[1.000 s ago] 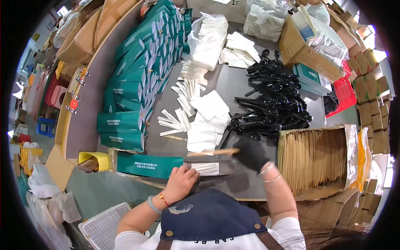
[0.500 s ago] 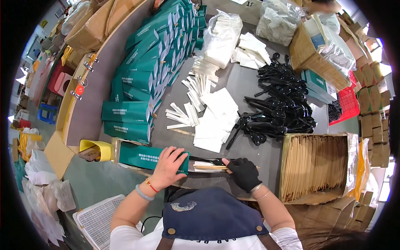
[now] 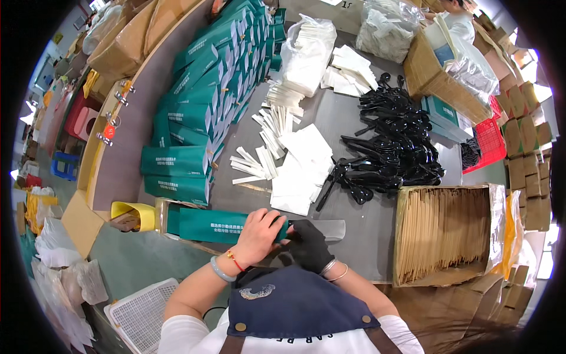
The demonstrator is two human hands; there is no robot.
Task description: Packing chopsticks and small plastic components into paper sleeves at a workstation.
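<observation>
1. Step in hand: we judge that contents are being fed into the green paper sleeve (image 3: 206,225). It lies printed side up along the near table edge, its left end at a narrow cardboard box (image 3: 161,219).
2. Left hand (image 3: 258,236): fingers bend over the sleeve's right end. With the thumb hidden, we cannot tell whether it pinches or only presses.
3. Right hand (image 3: 309,243): gloved in black, fingers bent at that same end. We cannot tell what, if anything, it grips. One translucent strip (image 3: 332,230) shows beyond it.
4. Next move: in our judgement, it calls for a steady sleeve mouth and a straight push leftward, without creasing the paper.
5. Count: we find one carton (image 3: 398,239) of wooden chopsticks (image 3: 442,233), one yellow container (image 3: 135,209) and two piles of white napkins (image 3: 302,171). Stacked green sleeves (image 3: 177,159), black spoons (image 3: 395,147) and slim white packets (image 3: 274,133) overlap too closely for us to count.
</observation>
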